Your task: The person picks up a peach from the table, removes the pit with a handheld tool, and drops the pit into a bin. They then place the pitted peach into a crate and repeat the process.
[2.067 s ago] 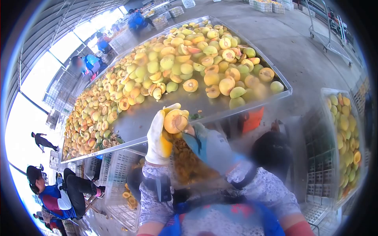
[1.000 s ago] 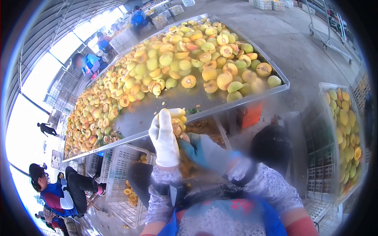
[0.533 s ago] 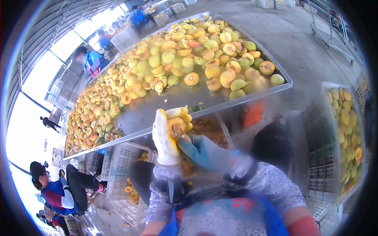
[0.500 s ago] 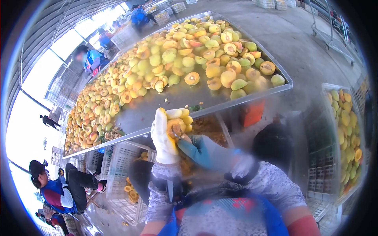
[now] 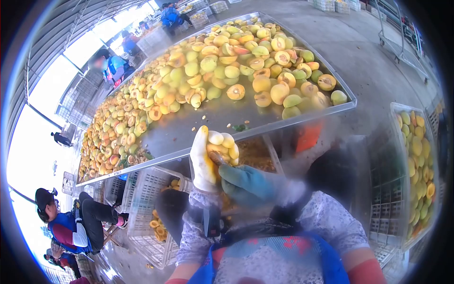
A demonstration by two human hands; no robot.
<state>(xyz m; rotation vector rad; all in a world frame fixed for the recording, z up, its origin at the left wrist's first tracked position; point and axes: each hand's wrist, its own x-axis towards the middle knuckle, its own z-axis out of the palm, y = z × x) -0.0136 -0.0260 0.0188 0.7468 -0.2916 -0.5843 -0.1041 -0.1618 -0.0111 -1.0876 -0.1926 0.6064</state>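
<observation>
My left hand point(image 5: 203, 163), in a white glove stained yellow, is raised at the near edge of the metal table point(image 5: 179, 137). Its fingers curl around a peach half point(image 5: 215, 148), which they partly hide. My right hand point(image 5: 246, 182), in a blue-grey glove, is closed and meets the left palm. It grips a small pitting tool point(image 5: 217, 158), mostly covered by fingers and fruit. Many yellow-green peaches point(image 5: 208, 64), whole and halved, are heaped on the table. Several loose pits lie near its front edge.
Below the table, a white plastic crate point(image 5: 146, 208) holds some halves, and another crate stands behind my hands. A full crate of peaches point(image 5: 416, 161) stands at right. A seated co-worker point(image 5: 66, 227) is at left; others work beyond the table. An orange object point(image 5: 309, 136) sits underneath.
Both hands have shifted slightly right in view as the camera moved. My right hand has turned and pressed closer over the left palm, and the fruit is more hidden.
</observation>
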